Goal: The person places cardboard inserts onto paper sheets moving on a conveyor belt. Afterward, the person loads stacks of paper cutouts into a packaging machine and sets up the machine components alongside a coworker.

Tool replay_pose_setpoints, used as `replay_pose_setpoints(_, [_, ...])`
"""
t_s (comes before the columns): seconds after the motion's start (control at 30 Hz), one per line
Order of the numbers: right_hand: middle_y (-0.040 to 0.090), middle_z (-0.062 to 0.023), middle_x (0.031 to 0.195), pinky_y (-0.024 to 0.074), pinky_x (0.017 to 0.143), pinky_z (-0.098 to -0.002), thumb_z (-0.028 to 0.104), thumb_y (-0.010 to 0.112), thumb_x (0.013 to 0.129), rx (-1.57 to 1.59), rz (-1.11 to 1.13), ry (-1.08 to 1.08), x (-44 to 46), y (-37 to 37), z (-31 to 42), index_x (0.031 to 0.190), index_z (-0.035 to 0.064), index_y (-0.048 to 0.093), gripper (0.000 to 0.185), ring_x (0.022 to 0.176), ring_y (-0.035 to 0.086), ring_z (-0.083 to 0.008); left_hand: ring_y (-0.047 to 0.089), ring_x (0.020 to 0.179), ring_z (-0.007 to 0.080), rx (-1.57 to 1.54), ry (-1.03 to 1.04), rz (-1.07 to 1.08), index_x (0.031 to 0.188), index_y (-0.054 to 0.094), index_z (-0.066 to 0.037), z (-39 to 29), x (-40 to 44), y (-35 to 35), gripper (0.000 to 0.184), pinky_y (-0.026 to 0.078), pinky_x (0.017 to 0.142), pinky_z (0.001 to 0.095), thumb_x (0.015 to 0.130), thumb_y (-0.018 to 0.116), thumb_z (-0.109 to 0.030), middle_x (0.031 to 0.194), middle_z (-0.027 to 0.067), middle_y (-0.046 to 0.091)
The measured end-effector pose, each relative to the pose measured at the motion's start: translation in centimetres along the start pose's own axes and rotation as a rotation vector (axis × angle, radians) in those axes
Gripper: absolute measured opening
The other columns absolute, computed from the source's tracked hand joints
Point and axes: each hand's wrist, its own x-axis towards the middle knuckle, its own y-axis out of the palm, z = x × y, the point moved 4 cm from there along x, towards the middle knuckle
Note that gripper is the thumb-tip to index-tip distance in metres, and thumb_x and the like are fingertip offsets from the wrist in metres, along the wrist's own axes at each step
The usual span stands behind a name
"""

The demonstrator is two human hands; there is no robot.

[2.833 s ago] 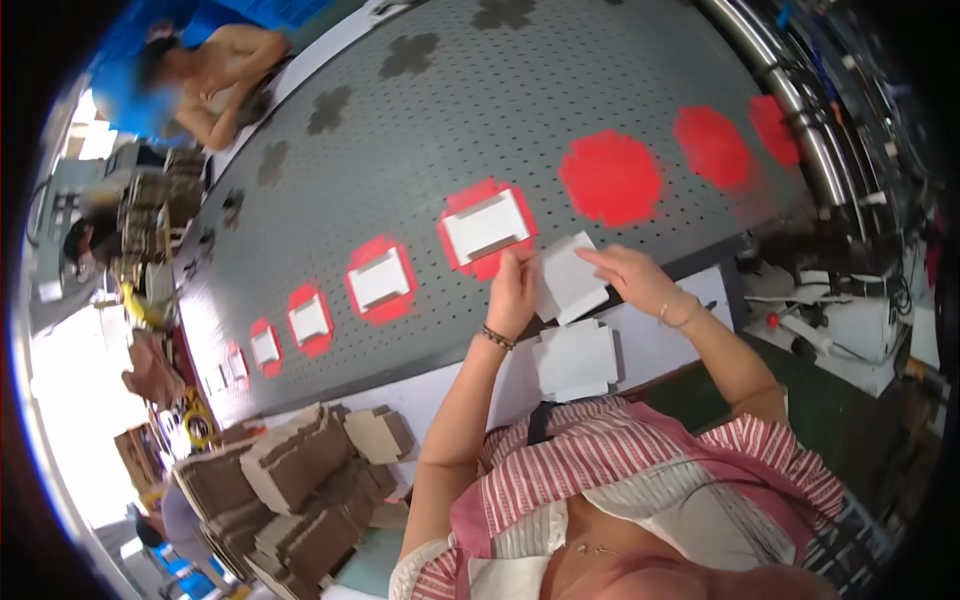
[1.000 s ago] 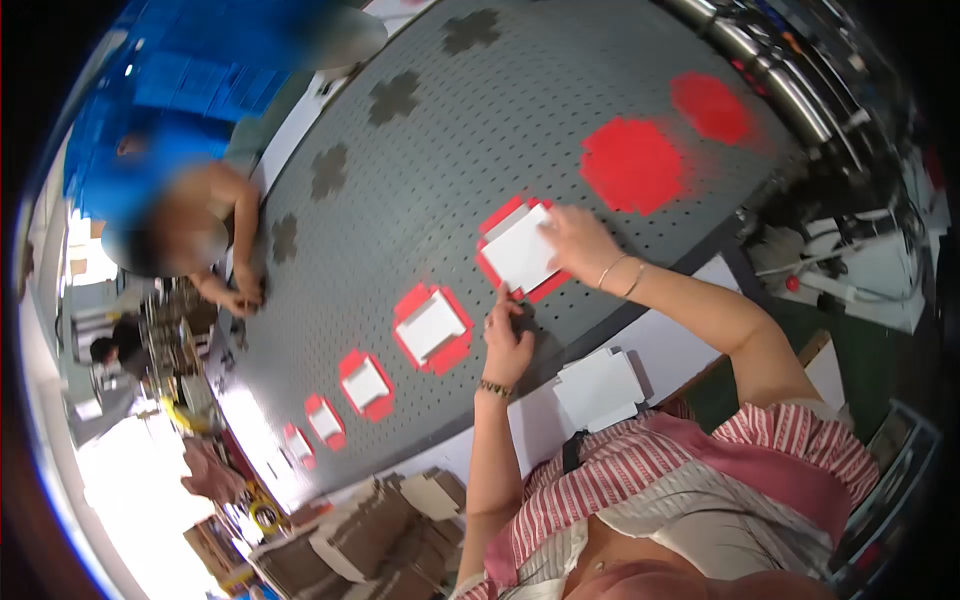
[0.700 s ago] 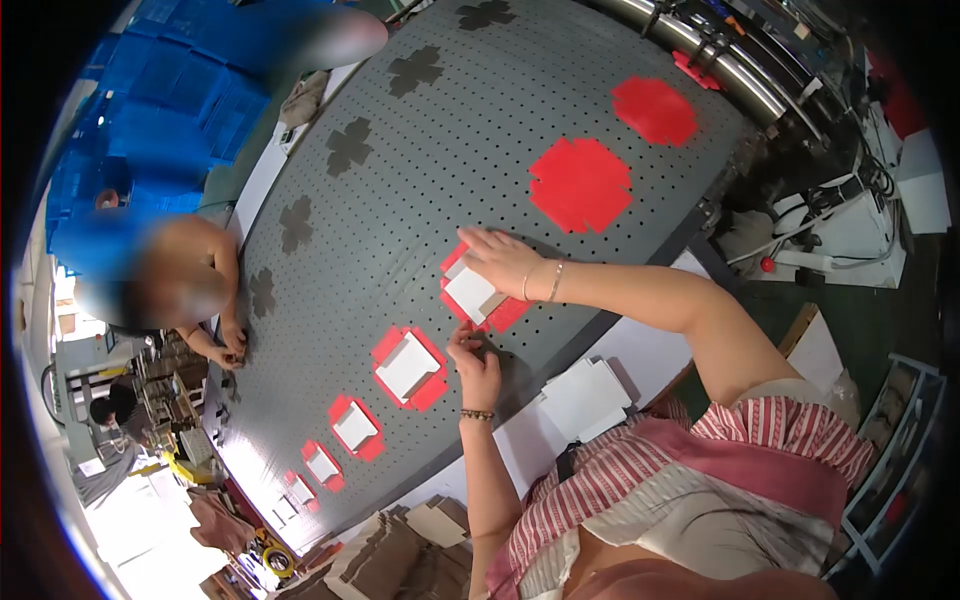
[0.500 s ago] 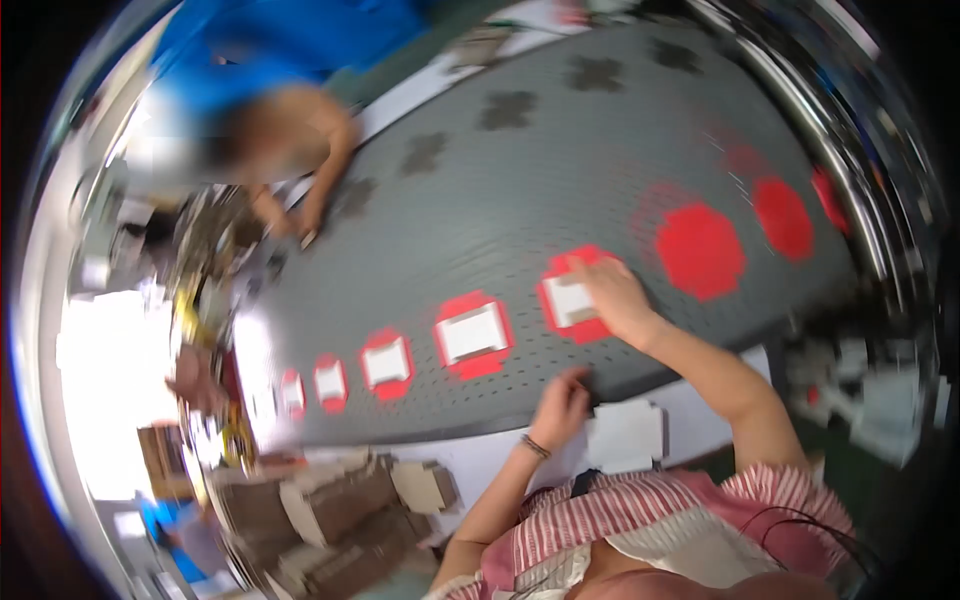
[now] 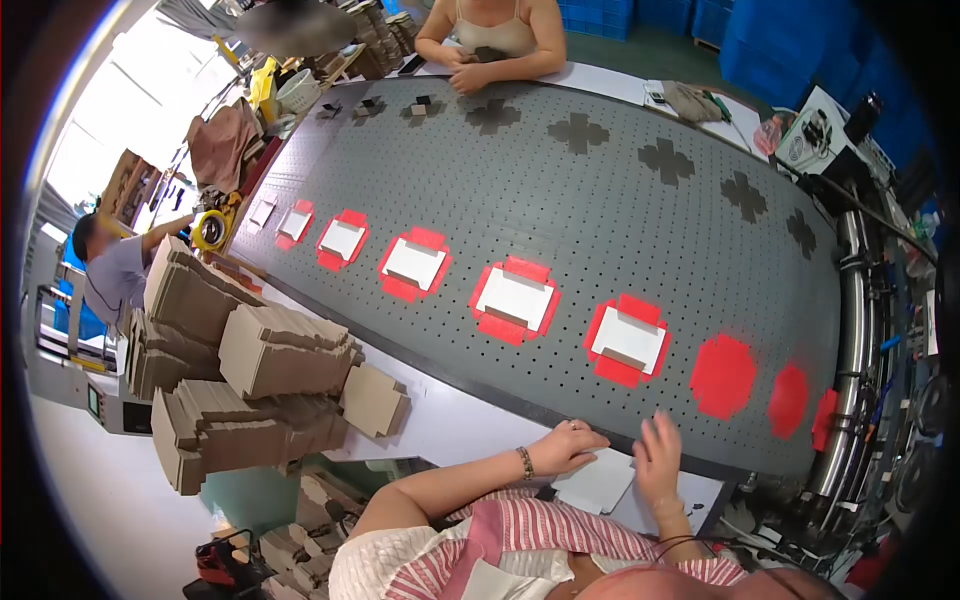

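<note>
My left hand (image 5: 568, 448), with a bracelet at the wrist, rests at the far edge of a stack of white card blanks (image 5: 594, 484); its fingers lie extended and nothing shows in them. My right hand (image 5: 657, 458) is raised at the right side of the stack with fingers apart, holding nothing visible. Beyond my hands, a white card piece with raised flaps (image 5: 628, 338) sits on a red cross-shaped sheet (image 5: 616, 374) on the perforated grey belt (image 5: 500, 190). Bare red sheets (image 5: 723, 376) lie to the right.
More white pieces on red sheets (image 5: 414, 262) run leftward. Dark cross-shaped pieces (image 5: 578, 133) line the far side, where a co-worker (image 5: 490, 45) sits. Stacks of grey-brown card blanks (image 5: 280, 350) stand at left. A metal roller (image 5: 858, 300) bounds the belt's right end.
My right hand has come off the white piece on the red sheet and back to the stack. My left hand is now over the stack's edge. The view has turned.
</note>
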Motion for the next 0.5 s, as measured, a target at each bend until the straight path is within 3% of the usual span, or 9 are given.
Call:
replay_pose_setpoints(0.2, [0.050, -0.0173, 0.109, 0.0405, 0.085, -0.0442, 0.021, 0.073, 0.073, 0.068, 0.239, -0.095, -8.6, 1.4, 4.6, 0.127, 0.0033, 0.051, 0.061, 0.097, 0.051, -0.0368, 0.052, 0.103, 0.0313, 0.006, -0.100, 0.069, 0.104, 0.056, -0.006, -1.3, 0.7, -0.5, 0.029, 0.039, 0.092, 0.0423, 0.076, 0.062, -0.012, 0.106, 0.0096, 0.059])
replay_pose_setpoints(0.3, [0.049, -0.0145, 0.100, 0.0411, 0.077, -0.0419, 0.023, 0.074, 0.069, 0.105, 0.503, 0.140, -9.8, 3.7, 3.5, 0.129, 0.0015, 0.048, 0.068, 0.087, 0.050, -0.0343, 0.052, 0.105, 0.0310, 0.039, -0.030, 0.049, 0.104, 0.055, -0.006, -0.9, 1.0, 0.3, 0.029, 0.039, 0.092, 0.0427, 0.076, 0.062, -0.012, 0.109, 0.0094, 0.058])
replay_pose_setpoints(0.37, [0.050, -0.0139, 0.100, 0.0415, 0.075, -0.0416, 0.022, 0.073, 0.069, -0.090, 0.440, -0.044, -9.0, 2.7, 5.3, 0.129, -0.0019, 0.046, 0.071, 0.087, 0.050, -0.0328, 0.052, 0.104, 0.0308, 0.010, -0.010, 0.033, 0.103, 0.056, -0.005, -0.6, 0.7, 0.8, 0.029, 0.039, 0.091, 0.0421, 0.076, 0.063, -0.011, 0.107, 0.0097, 0.059])
replay_pose_setpoints(0.5, [0.052, -0.0109, 0.092, 0.0427, 0.070, -0.0398, 0.018, 0.068, 0.070, -0.157, 0.481, -0.082, -8.9, 3.2, 5.5, 0.125, -0.0036, 0.049, 0.062, 0.082, 0.051, -0.0291, 0.055, 0.102, 0.0298, -0.154, -0.029, 0.039, 0.102, 0.059, -0.005, -0.1, 0.7, 1.1, 0.026, 0.041, 0.091, 0.0399, 0.078, 0.063, -0.010, 0.105, 0.0100, 0.061])
